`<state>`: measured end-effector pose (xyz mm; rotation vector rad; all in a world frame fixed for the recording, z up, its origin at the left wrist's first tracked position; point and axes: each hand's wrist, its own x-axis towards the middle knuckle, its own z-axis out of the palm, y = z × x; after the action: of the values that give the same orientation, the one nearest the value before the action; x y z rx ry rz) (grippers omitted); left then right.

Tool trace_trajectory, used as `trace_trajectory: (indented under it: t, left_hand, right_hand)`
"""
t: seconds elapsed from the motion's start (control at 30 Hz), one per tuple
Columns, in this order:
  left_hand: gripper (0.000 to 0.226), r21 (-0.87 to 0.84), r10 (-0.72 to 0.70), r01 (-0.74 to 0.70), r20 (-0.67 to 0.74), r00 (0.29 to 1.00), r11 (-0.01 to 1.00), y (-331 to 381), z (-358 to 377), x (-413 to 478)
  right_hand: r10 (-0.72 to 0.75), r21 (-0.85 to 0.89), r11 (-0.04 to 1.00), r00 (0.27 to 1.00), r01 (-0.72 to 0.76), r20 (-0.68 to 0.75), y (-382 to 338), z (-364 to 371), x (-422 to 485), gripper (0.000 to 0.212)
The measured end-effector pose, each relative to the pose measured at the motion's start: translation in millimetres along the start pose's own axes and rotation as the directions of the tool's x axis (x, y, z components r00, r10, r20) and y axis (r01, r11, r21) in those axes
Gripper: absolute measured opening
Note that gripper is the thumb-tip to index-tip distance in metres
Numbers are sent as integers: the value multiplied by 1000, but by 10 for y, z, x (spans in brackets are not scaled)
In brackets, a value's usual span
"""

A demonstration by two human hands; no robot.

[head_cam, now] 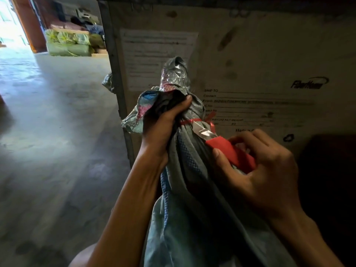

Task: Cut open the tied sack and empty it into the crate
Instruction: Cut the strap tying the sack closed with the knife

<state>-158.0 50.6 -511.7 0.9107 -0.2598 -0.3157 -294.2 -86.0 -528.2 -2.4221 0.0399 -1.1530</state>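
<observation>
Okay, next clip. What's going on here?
A person is about to cut open a tied woven sack. The left hand grips the gathered neck just above the red tie. The right hand holds a red utility knife, with the blade's tip right at the tie. The tie looks intact around the neck, so the sack is not yet open. A large labelled crate stands right behind it.
</observation>
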Motion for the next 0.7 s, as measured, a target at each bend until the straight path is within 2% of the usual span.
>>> trace_trajectory:
  t: [0.1, 0.3, 0.57, 0.7]
  left_hand:
    - [64, 11, 38, -38, -18, 999, 999, 2, 11, -9]
    - [52, 40, 110, -108, -62, 992, 993, 1, 0, -11]
    - [47, 81, 144, -139, -56, 988, 987, -2, 89, -103]
    - [44, 63, 115, -111, -51, 992, 992, -12, 120, -133]
  right_hand:
    - [7, -2, 1000, 1000, -7, 4, 0, 8, 0, 36]
    - [13, -14, 1000, 1000, -14, -16, -12, -1, -21, 34]
    - [-2, -11, 1000, 1000, 2, -20, -5, -29, -26, 34]
    - [-30, -24, 999, 997, 28, -67, -10, -33, -36, 32]
